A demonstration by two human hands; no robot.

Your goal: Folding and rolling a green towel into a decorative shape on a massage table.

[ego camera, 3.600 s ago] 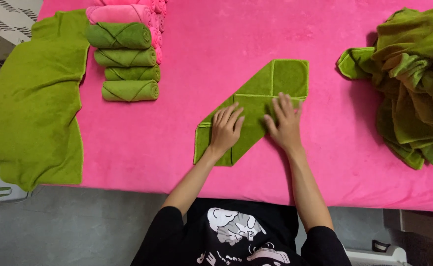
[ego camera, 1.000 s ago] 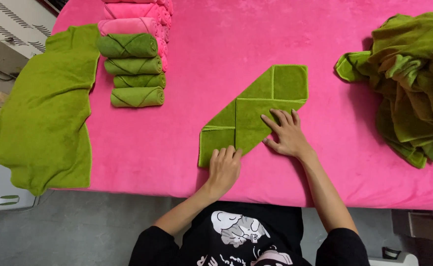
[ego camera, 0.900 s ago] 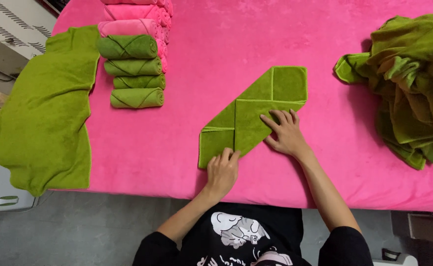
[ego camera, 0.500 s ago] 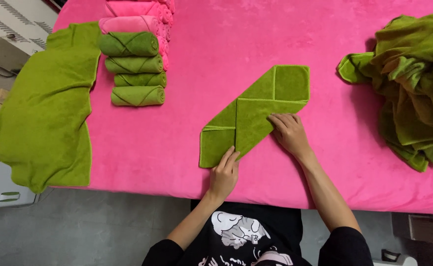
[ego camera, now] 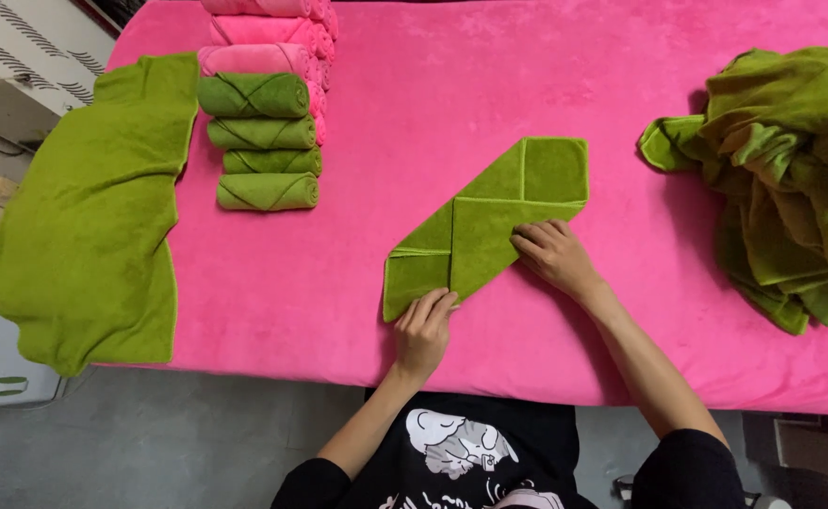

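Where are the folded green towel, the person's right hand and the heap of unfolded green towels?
folded green towel (ego camera: pixel 489 231): head view, flat middle panel.
right hand (ego camera: pixel 553 256): head view, back of hand.
heap of unfolded green towels (ego camera: pixel 791 179): head view, middle folds.

light: bright, even, from overhead | shadows: soft, short | glare: slight | focus: sharp | edges: mild wide-angle bend
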